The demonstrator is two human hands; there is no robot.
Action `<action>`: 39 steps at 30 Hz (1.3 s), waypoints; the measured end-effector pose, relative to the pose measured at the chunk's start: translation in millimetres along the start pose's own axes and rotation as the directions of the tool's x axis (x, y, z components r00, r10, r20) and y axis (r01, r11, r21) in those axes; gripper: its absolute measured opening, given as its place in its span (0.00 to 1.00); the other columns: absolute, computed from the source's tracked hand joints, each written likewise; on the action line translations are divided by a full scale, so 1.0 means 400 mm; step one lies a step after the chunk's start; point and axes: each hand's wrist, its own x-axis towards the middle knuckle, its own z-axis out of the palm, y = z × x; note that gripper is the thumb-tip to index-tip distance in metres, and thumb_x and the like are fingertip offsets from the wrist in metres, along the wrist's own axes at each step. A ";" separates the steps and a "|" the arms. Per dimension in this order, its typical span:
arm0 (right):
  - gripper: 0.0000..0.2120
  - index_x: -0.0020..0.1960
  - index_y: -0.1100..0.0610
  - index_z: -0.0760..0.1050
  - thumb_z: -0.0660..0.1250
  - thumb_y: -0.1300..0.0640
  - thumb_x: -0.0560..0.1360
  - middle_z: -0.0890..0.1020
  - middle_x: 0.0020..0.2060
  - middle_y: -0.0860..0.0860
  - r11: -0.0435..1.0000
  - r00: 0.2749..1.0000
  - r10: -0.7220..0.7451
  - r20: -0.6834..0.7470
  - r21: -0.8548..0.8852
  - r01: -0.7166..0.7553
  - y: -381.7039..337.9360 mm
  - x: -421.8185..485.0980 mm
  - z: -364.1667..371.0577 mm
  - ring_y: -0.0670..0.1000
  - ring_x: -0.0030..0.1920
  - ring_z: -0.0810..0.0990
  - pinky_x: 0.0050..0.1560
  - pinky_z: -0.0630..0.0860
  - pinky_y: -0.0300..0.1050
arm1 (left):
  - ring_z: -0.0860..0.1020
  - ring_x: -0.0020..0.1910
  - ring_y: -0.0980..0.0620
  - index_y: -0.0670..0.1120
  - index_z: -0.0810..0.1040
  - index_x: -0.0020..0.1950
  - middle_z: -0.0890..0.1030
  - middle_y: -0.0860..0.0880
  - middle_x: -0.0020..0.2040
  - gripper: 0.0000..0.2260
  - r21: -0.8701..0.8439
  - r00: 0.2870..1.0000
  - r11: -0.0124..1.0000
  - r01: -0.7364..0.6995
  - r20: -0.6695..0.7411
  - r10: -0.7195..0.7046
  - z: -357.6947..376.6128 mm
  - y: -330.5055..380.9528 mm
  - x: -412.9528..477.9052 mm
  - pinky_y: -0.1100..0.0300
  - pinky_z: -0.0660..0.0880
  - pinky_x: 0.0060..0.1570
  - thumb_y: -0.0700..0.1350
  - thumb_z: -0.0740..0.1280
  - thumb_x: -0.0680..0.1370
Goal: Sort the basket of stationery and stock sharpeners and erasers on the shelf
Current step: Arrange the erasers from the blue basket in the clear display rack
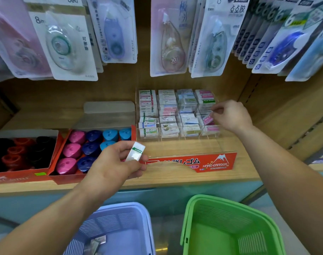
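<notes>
Two bare hands are up at the wooden shelf. The left hand pinches a white eraser with a green band between thumb and curled fingers, tilted, just in front of a red box of pink, navy and blue sharpeners. The right hand, further back and to the right, pinches a pink-labelled eraser in its fingertips at the rightmost column of the clear acrylic eraser tray, whose compartments hold wrapped erasers. Between the hands sits a red HARD ERASER label. Left of the left hand is a second red box with red and black sharpeners. Below the left forearm stands a lilac basket holding a few wrapped items; below the right forearm stands a green basket. Correction tape packs hang above both hands.
</notes>
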 end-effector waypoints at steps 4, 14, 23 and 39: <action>0.15 0.64 0.52 0.81 0.68 0.54 0.78 0.85 0.57 0.51 1.000 0.993 -0.026 -0.116 0.011 0.028 -0.001 -0.019 -0.004 0.56 0.58 0.82 0.59 0.78 0.49 | 0.86 0.47 0.46 0.44 0.77 0.61 0.87 0.45 0.48 0.16 -0.027 1.000 0.999 -0.018 0.007 0.018 0.003 0.004 -0.008 0.56 0.84 0.48 0.27 0.62 0.79; 0.06 0.51 0.46 0.81 0.69 0.57 0.79 0.84 0.43 0.45 0.756 0.989 -0.130 0.069 0.653 0.054 -0.243 -0.303 -0.017 0.41 0.34 0.80 0.37 0.76 0.37 | 0.86 0.48 0.46 0.42 0.74 0.61 0.87 0.48 0.51 0.11 -0.051 0.996 0.997 -0.062 0.060 0.065 -0.005 0.044 -0.054 0.49 0.82 0.55 0.34 0.67 0.80; 0.09 0.54 0.54 0.81 0.71 0.65 0.77 0.84 0.44 0.52 0.459 0.926 -0.266 0.269 0.880 -0.124 -0.394 -0.409 -0.011 0.49 0.35 0.82 0.35 0.79 0.44 | 0.86 0.46 0.43 0.42 0.81 0.59 0.85 0.39 0.51 0.10 -0.157 0.994 0.983 -0.091 0.045 0.099 -0.027 0.060 -0.105 0.56 0.84 0.47 0.38 0.70 0.79; 0.22 0.54 0.55 0.81 0.81 0.65 0.63 0.86 0.48 0.57 0.274 0.933 -0.196 0.302 0.930 -0.244 -0.383 -0.426 -0.013 0.56 0.50 0.86 0.52 0.80 0.52 | 0.83 0.39 0.54 0.44 0.82 0.51 0.86 0.46 0.43 0.08 -0.007 0.987 0.988 -0.153 -0.047 0.152 -0.062 0.059 -0.113 0.65 0.77 0.39 0.36 0.75 0.74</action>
